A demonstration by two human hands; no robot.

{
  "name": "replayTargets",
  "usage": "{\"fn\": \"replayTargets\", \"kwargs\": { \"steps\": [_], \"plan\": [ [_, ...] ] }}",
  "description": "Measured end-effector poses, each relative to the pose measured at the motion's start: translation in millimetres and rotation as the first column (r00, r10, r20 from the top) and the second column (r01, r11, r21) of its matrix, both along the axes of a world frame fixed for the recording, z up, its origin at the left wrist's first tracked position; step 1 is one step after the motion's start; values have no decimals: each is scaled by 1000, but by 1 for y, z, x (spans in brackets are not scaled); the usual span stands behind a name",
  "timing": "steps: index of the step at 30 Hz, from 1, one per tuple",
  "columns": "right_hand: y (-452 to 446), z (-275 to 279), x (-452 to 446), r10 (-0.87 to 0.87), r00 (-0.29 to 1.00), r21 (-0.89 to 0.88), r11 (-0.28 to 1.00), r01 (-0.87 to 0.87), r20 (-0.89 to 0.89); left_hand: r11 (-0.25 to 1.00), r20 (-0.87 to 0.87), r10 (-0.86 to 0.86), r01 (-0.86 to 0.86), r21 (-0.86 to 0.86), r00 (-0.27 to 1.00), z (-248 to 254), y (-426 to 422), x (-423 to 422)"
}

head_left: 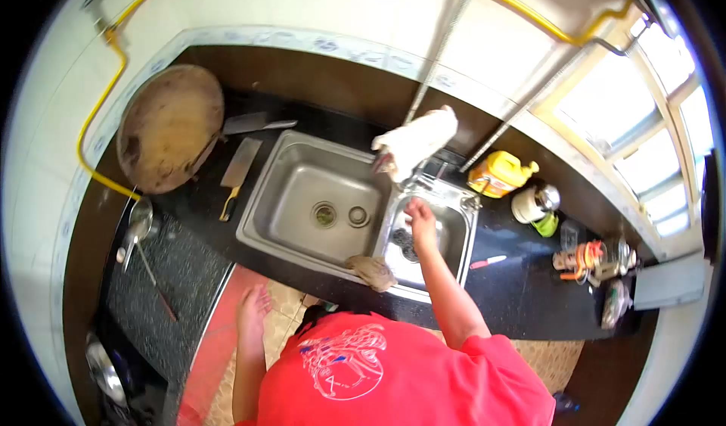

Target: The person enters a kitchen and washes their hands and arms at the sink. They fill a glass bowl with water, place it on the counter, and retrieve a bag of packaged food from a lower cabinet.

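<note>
My right hand [420, 219] is over the small basin [452, 238] of the steel sink, below the tap [412, 181]. Its fingers are loosely bent, and I see nothing held in them. Below it in the basin is a dark, mesh-like patch [404, 243], partly hidden by my forearm. My left hand [253, 309] hangs in front of the counter with its fingers loosely spread and nothing in it. A brown cloth [372, 272] lies over the sink's front rim. The large basin [291, 206] has green scraps in its drain [325, 214].
A white cloth [420, 142] hangs over the tap. Left of the sink are a cleaver [240, 163], another knife [253, 122] and a round wooden board [172, 131]. On the right are a yellow jug [501, 174], jars [535, 203] and a small red-handled knife [488, 262].
</note>
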State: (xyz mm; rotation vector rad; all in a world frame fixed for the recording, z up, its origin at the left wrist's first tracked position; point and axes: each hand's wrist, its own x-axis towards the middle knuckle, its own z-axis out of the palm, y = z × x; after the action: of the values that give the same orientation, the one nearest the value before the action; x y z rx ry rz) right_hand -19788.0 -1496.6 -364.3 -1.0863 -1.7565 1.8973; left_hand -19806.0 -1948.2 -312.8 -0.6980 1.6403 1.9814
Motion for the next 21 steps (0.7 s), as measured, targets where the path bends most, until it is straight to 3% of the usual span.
{"fn": "replayTargets", "kwargs": {
  "steps": [3,5,6,11,17,19,21],
  "plan": [
    [47,27,-29,-328,928,-128,943,308,-175,999,39,-5,3,41,999,-10,3,-7],
    [82,10,-44,-405,862,-130,914,384,-304,998,33,-54,54,15,998,-6,20,-17],
    [96,15,-50,-424,869,-143,905,400,-254,992,7,-122,122,-37,993,-4,34,-23],
    [116,22,-59,-354,921,-137,933,334,-165,921,-27,-371,364,-140,928,2,108,-52],
    [101,13,-38,-311,941,-123,947,295,-136,918,-73,-394,390,-63,916,4,168,-61],
    [72,5,-13,-172,982,-42,985,169,-83,916,-52,-400,399,-39,915,8,165,-53],
    [33,-25,22,39,984,227,971,-79,175,909,-75,-415,416,1,907,6,160,-55]
  ]
}}
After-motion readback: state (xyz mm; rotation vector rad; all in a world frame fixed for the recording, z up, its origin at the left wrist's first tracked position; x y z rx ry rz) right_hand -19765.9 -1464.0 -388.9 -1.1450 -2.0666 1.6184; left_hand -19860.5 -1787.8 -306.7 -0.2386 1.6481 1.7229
